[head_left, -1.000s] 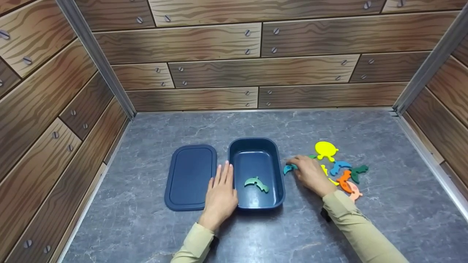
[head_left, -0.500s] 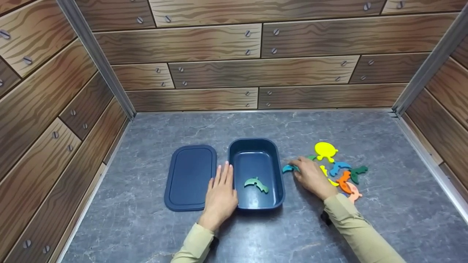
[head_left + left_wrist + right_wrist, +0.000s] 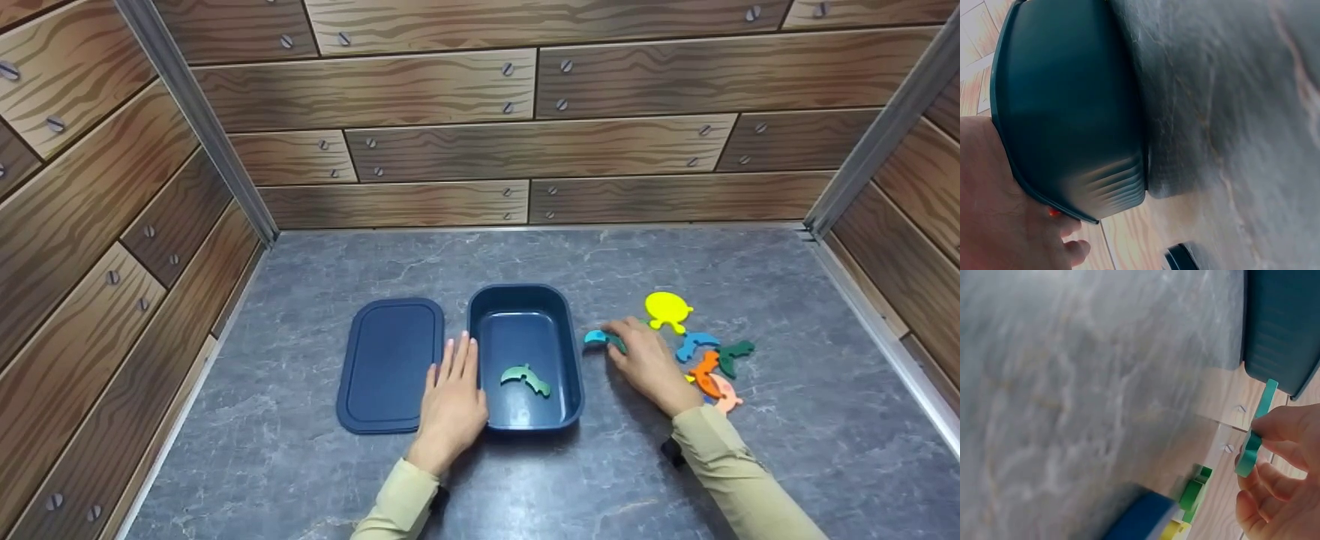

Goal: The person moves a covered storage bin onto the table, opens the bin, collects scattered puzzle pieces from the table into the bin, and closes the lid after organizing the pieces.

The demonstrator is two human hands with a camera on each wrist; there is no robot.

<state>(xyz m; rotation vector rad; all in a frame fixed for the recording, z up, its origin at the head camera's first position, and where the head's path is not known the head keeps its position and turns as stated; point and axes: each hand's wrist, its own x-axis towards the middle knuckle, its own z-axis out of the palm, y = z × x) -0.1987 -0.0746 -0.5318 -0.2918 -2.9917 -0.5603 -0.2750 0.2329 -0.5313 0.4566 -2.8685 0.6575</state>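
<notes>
My right hand (image 3: 649,364) pinches a flat teal toy piece (image 3: 1264,402) with a curved end between thumb and fingertips, just right of the navy container (image 3: 577,375). In the head view the piece's brighter blue tip (image 3: 595,337) points toward the container, and the hand covers part of it. My left hand (image 3: 454,405) lies along the container's left side with straight fingers reaching over the rim; in the left wrist view that hand (image 3: 1010,208) touches the rim. Inside the container lies a flat green piece (image 3: 527,379) shaped like a bird with a long beak.
Left of the container lies its navy lid (image 3: 391,367). To the right are several flat animal-shaped pieces: a yellow turtle-like one (image 3: 667,309), a blue one (image 3: 696,345), a dark green one (image 3: 735,356), an orange one (image 3: 705,373) and a pink one (image 3: 725,394).
My right hand has shifted slightly to the right, with the teal piece turning in its fingers. It now covers most of a yellow piece seen earlier. My left hand stays put.
</notes>
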